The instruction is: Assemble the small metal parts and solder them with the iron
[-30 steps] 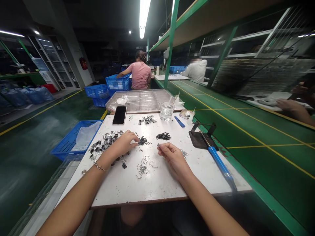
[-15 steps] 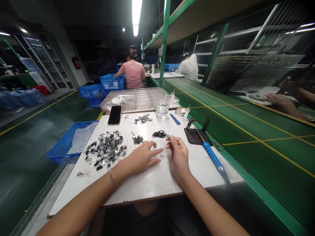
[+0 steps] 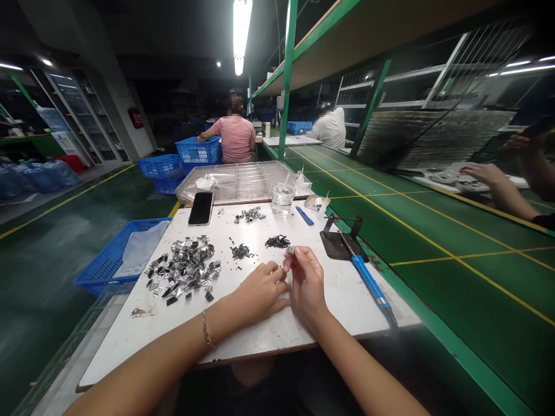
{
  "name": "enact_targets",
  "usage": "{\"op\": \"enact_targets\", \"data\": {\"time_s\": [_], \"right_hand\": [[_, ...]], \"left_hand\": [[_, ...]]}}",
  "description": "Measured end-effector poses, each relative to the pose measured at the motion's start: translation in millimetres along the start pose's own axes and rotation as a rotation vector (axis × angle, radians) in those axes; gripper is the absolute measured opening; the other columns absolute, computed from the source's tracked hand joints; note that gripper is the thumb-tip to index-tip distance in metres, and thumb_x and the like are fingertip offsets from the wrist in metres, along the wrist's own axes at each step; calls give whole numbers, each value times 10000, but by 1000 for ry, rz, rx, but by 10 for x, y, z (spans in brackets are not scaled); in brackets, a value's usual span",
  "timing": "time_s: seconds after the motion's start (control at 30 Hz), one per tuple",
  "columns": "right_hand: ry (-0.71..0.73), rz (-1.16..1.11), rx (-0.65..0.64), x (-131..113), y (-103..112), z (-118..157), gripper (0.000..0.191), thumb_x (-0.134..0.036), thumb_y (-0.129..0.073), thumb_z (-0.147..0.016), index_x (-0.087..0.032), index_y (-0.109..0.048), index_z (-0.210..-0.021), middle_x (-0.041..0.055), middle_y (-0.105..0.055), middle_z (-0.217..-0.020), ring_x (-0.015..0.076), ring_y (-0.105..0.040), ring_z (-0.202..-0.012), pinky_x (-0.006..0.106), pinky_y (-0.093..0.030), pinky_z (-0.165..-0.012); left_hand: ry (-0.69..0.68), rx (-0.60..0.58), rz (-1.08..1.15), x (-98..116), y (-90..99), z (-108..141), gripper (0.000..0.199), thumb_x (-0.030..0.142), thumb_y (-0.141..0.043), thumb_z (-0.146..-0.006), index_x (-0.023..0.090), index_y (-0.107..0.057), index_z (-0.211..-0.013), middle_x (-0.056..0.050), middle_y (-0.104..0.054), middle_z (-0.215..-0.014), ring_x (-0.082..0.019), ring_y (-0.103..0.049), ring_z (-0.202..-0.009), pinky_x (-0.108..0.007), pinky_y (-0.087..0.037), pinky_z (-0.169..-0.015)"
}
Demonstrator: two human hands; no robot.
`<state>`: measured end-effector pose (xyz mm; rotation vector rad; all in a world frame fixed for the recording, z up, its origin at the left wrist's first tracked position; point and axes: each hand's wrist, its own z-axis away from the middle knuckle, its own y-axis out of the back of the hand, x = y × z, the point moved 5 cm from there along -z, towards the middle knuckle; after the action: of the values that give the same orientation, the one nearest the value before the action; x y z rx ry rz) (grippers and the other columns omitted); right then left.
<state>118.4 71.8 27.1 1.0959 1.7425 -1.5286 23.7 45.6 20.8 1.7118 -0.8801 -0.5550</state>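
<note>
My right hand [image 3: 309, 283] is closed in a pinch on a small shiny metal clip [image 3: 291, 250] at its fingertips. My left hand [image 3: 262, 293] lies low over the white tabletop [image 3: 243, 342], close beside the right one. Its fingers are bent, the thumb is apart from them, and nothing shows in it. Just beyond the hands are two piles of tiny black parts, one nearer the left [image 3: 241, 251] and one nearer the right [image 3: 277, 241]. A large heap of shiny metal and black pieces [image 3: 188, 263] spreads to the left, and a smaller metal pile [image 3: 250, 215] sits farther back.
A blue-handled soldering iron [image 3: 368, 280] rests on a dark stand [image 3: 340, 245] at the right. Farther back are a phone [image 3: 201, 208], a clear cup [image 3: 282, 199] and a blue strip-like tool [image 3: 304, 216]. Blue crates [image 3: 108, 254] stand left; co-workers sit ahead and across at right.
My left hand has moved toward the right hand, and its outstretched fingers have bent. My right hand keeps its pinch on the clip. The camera view has shifted slightly.
</note>
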Motion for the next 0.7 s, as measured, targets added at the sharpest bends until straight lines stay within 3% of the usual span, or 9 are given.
{"op": "enact_targets", "data": {"time_s": [0.1, 0.2, 0.4, 0.5, 0.6, 0.7], "right_hand": [[5, -15, -6, -15, -1, -1, 172, -365, -638, -807, -214, -576, -755, -15, -527, -614, 158, -511, -638, 287, -409, -680], [-13, -24, -11, -14, -3, -8, 182, -374, -647, -798, -218, -577, -735, -22, -515, -596, 160, -509, -641, 291, -405, -711], [-196, -65, -108, 61, -55, -43, 230, -389, -689, -752, -193, -582, -698, 0, -546, -640, 145, -476, -579, 272, -397, -580], [-249, -88, -132, 90, -59, -65, 234, -396, -679, -747, -192, -576, -697, 10, -557, -720, 139, -471, -584, 268, -397, -553], [-253, -63, -149, 127, -56, -71, 234, -402, -640, -783, -199, -569, -690, 11, -549, -755, 145, -474, -608, 282, -418, -602], [-235, 32, -181, 160, -61, -44, 239, -411, -617, -829, -202, -590, -716, 9, -552, -739, 152, -472, -631, 286, -414, -666]], "left_hand": [[-5, 34, 6, 31, -28, -8, 167, 278, -519, -896, 154, -602, -818, -71, -569, -924, -237, -449, -947, -379, -433, -819], [5, 52, 47, 24, -17, -9, 144, 226, -489, -905, 159, -587, -823, -63, -572, -873, -228, -455, -931, -374, -443, -817], [54, 72, 191, -18, 157, 46, 94, 218, -548, -868, 163, -589, -932, -66, -593, -968, -224, -460, -997, -369, -442, -886], [81, 75, 259, -71, 221, 65, 73, 203, -532, -879, 170, -594, -897, -49, -608, -919, -205, -474, -955, -342, -448, -869], [144, 112, 266, -288, 272, 107, 111, 214, -507, -900, 176, -609, -880, -39, -613, -868, -193, -491, -914, -327, -457, -822], [367, 174, 127, -733, 323, 240, 163, 206, -476, -907, 178, -637, -918, -52, -623, -873, -205, -507, -904, -349, -461, -790]]}}
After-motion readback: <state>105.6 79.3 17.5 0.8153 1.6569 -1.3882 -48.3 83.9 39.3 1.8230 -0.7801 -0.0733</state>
